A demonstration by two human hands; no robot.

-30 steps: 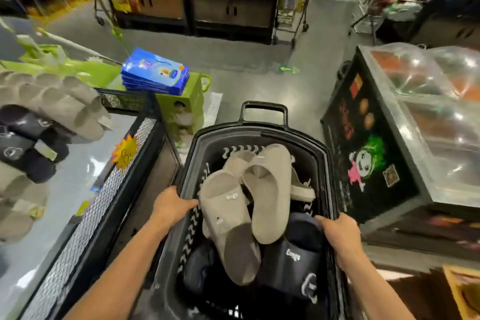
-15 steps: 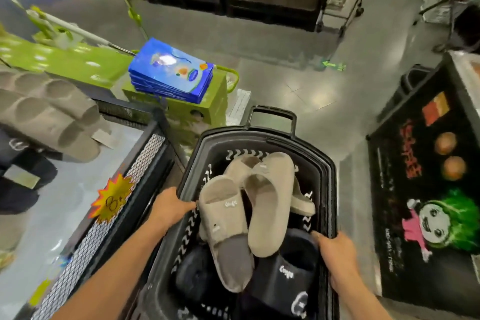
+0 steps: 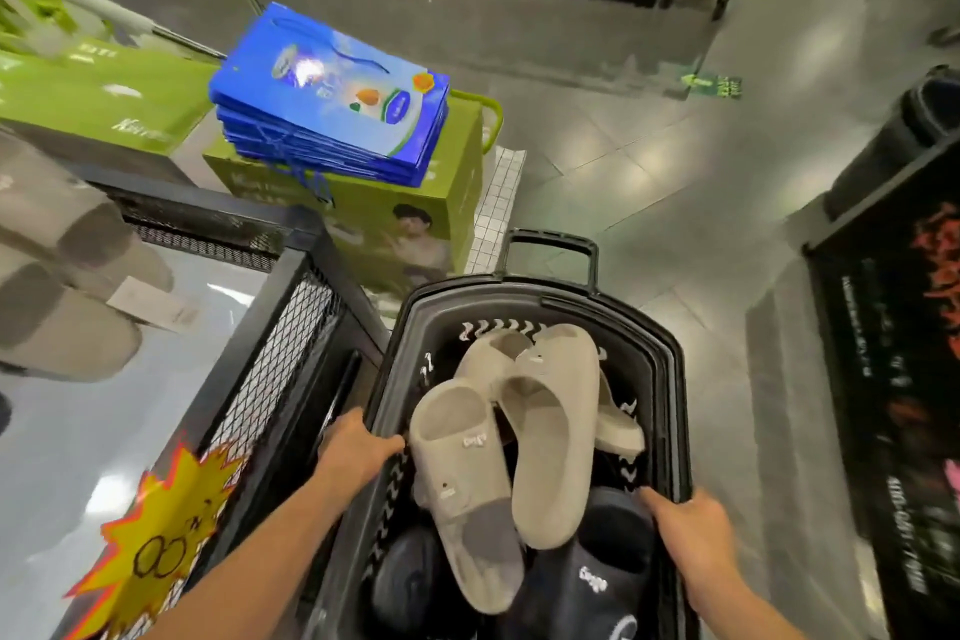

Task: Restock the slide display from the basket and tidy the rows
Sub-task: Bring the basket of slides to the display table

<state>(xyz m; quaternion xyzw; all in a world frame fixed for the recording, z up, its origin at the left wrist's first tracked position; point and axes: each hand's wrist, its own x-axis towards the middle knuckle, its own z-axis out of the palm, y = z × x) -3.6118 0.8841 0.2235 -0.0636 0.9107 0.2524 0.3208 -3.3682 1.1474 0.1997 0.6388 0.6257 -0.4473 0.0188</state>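
Left hand (image 3: 358, 450) and right hand (image 3: 685, 522) grip opposite rims of the basket (image 3: 519, 299). The bench (image 3: 130, 431) lies left, nearest the left hand; the slides (image 3: 550, 431) lie lengthwise.

My left hand (image 3: 358, 452) is low in the middle, my right hand (image 3: 685, 520) at lower right. Both arms stretch forward, fingers curled over the basket (image 3: 672, 379) rim.

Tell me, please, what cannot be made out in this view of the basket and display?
Head view only.
Black slides: beige slides cover them, so no count.
Display: rows blurred, cut by the left edge.
Yellow tag: price blurred.
Bottom of basket: hidden under slides.
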